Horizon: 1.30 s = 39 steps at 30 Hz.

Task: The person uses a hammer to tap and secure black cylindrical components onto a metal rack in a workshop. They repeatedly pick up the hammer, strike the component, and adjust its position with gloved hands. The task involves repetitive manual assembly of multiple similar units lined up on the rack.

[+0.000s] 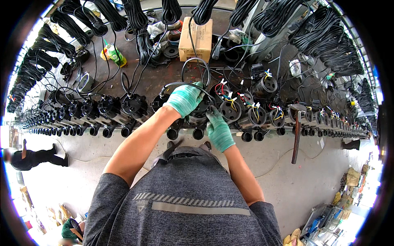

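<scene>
A long row of cylindrical pump-like units with black ends and metal bodies lies along the bench's near edge. My left hand (186, 98), in a green glove, is closed over the top of the unit (198, 119) in front of me, beside a looped black cable (208, 74). Its fingertips hide what they grip. My right hand (221, 130), gloved too, has its fingers against the right side of that same unit. To its right, open units (230, 110) show coloured wires. Capped units (134, 105) with black cables stand to the left.
Bundled black cords (271, 18) hang along the far side. A cardboard box (196, 39) and a green-yellow pouch (113, 54) are on the dark bench (164, 74). A hammer (296, 133) overhangs the near edge at right. Another person (39, 158) is at far left.
</scene>
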Each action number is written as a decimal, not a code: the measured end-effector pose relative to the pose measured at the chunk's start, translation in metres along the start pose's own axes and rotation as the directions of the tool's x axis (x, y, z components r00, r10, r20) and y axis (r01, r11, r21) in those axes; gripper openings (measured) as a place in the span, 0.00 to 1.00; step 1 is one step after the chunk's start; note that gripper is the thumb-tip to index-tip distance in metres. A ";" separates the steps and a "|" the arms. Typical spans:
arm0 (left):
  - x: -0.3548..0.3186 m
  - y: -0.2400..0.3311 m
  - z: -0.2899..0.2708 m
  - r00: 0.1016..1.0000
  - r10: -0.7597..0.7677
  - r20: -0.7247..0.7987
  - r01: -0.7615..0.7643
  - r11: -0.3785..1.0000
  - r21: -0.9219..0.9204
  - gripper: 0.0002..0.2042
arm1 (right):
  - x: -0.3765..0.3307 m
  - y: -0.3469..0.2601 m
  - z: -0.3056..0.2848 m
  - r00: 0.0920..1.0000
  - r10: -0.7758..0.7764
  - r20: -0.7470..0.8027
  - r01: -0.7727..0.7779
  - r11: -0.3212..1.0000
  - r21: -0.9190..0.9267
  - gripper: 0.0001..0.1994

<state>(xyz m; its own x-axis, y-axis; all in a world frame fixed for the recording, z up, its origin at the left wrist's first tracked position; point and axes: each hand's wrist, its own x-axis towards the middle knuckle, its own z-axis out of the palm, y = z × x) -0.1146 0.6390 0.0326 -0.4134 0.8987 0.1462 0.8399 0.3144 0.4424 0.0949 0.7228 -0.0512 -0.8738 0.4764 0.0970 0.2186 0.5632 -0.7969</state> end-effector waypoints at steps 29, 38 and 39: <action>-0.003 0.015 -0.020 0.986 -0.091 0.142 0.132 0.940 -0.315 0.19 | 0.081 -0.038 -0.041 0.875 0.279 0.396 -0.424 0.836 0.348 0.24; 0.059 -0.035 -0.054 0.648 -0.735 0.202 0.321 0.023 -0.947 0.21 | 0.079 -0.050 -0.037 0.859 0.350 0.373 -0.480 0.806 0.348 0.27; 0.058 -0.046 -0.049 0.674 -0.725 0.140 0.250 0.046 -0.967 0.19 | 0.079 -0.052 -0.036 0.858 0.353 0.373 -0.480 0.810 0.338 0.26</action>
<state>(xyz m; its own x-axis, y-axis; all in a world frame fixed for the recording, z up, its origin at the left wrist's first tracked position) -0.1942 0.6615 0.0636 -0.8388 0.4203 -0.3460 -0.4045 -0.0559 0.9128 0.0301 0.7548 0.0194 -0.8349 0.3556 -0.4201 0.4494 -0.0004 -0.8933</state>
